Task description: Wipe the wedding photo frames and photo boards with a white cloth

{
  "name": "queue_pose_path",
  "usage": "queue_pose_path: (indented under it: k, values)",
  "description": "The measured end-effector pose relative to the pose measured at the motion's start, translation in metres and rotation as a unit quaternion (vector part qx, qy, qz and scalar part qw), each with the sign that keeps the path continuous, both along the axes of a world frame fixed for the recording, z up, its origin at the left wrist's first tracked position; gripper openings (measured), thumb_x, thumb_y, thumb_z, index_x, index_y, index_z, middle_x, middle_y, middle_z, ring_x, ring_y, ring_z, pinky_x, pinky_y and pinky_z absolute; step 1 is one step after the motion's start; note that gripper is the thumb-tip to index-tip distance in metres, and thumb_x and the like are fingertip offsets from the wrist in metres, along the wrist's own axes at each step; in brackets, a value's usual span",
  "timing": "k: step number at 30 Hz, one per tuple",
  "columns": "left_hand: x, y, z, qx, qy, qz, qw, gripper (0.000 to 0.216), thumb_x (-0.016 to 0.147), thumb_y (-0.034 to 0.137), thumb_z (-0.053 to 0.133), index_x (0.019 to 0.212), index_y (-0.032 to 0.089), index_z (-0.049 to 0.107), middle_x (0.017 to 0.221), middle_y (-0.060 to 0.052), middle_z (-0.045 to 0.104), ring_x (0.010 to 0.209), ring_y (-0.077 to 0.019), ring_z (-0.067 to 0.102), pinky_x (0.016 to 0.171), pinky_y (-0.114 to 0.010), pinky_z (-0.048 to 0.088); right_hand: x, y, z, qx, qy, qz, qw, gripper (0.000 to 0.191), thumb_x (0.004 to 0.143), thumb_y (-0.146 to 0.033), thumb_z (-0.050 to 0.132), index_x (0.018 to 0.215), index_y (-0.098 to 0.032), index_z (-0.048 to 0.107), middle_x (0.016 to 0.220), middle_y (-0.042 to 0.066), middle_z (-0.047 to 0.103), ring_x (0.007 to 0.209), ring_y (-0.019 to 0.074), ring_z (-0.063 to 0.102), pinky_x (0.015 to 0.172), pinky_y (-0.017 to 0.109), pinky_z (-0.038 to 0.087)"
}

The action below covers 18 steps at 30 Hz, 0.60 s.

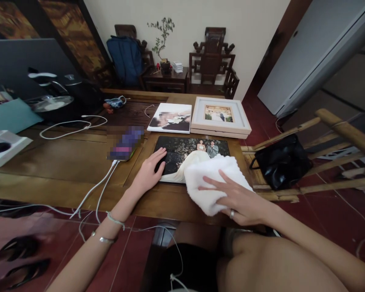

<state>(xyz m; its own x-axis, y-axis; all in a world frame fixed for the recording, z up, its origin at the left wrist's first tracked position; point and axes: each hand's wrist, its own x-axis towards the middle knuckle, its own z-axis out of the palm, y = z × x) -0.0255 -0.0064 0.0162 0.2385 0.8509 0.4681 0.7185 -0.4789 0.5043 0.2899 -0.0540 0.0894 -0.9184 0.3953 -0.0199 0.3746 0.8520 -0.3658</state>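
A dark wedding photo panel lies flat on the wooden table, close to its front edge. My left hand rests on the panel's left edge with its fingers stretched out and nothing held. Over the panel's lower right part lies a white fluffy cloth, which hides that corner. My right hand grips this cloth, its fingers spread over the top and the thumb side partly hidden in the folds. A ring shows on one of its fingers.
Behind the panel sit a white-edged photo print and a framed photo. A phone with white cables lies to the left. Further left are a lidded pot and a white box. A black bag rests on a bamboo chair.
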Motion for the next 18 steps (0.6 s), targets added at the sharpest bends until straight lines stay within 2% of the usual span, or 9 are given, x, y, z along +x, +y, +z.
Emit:
queue_pose_path:
  k: [4,7,11,13,15,18]
  values:
    - [-0.001,0.0,-0.001,-0.004,-0.001,-0.003,1.0,0.039,0.091,0.028,0.043,0.125,0.015,0.056,0.136,-0.013,0.053,0.13,-0.0255,0.045,0.11,-0.049,0.035,-0.003,0.034,-0.006,0.035,0.006,-0.049,0.998,0.036,0.083,-0.01,0.045,0.11,-0.022,0.065,0.134,0.009,0.055,0.139,0.0244,0.027,0.113,0.06,0.007]
    - [-0.002,0.001,-0.001,-0.006,0.001,-0.003,1.0,0.039,0.091,0.028,0.044,0.125,0.015,0.055,0.136,-0.013,0.053,0.131,-0.0254,0.044,0.11,-0.049,0.035,-0.005,0.072,-0.008,0.043,0.006,-0.099,0.994,0.033,0.089,-0.017,0.042,0.113,-0.023,0.064,0.135,0.006,0.055,0.138,0.0269,0.028,0.112,0.06,0.012]
    - [-0.002,0.0,-0.001,-0.004,-0.001,-0.003,1.0,0.038,0.091,0.028,0.044,0.125,0.015,0.055,0.136,-0.012,0.053,0.131,-0.025,0.044,0.11,-0.049,0.035,-0.006,0.113,-0.006,0.049,0.005,-0.17,0.984,0.036,0.095,-0.032,0.036,0.119,-0.022,0.061,0.136,0.006,0.054,0.127,0.0328,0.045,0.109,0.063,0.017]
    - [-0.002,0.0,-0.001,-0.005,0.001,-0.001,1.0,0.038,0.091,0.028,0.044,0.125,0.014,0.055,0.136,-0.013,0.053,0.131,-0.0247,0.044,0.11,-0.049,0.035,-0.008,0.122,-0.008,0.058,0.002,-0.196,0.979,0.037,0.095,-0.033,0.034,0.12,-0.022,0.06,0.134,0.006,0.055,0.123,0.0334,0.049,0.108,0.064,0.019]
    - [-0.002,0.001,-0.002,-0.004,0.002,0.0,1.0,0.038,0.091,0.028,0.044,0.125,0.013,0.056,0.135,-0.014,0.053,0.13,-0.0246,0.045,0.11,-0.048,0.035,-0.011,0.122,-0.01,0.067,0.008,-0.212,0.975,0.037,0.095,-0.031,0.034,0.12,-0.021,0.06,0.137,0.007,0.053,0.128,0.0337,0.043,0.107,0.064,0.019]
    - [-0.002,0.001,-0.002,0.0,0.001,0.001,1.0,0.038,0.091,0.028,0.044,0.124,0.013,0.056,0.135,-0.014,0.054,0.13,-0.0244,0.045,0.11,-0.048,0.036,-0.013,0.103,-0.013,0.064,0.021,-0.197,0.978,0.035,0.095,-0.028,0.036,0.116,-0.02,0.062,0.14,0.008,0.049,0.136,0.032,0.031,0.109,0.064,0.015]
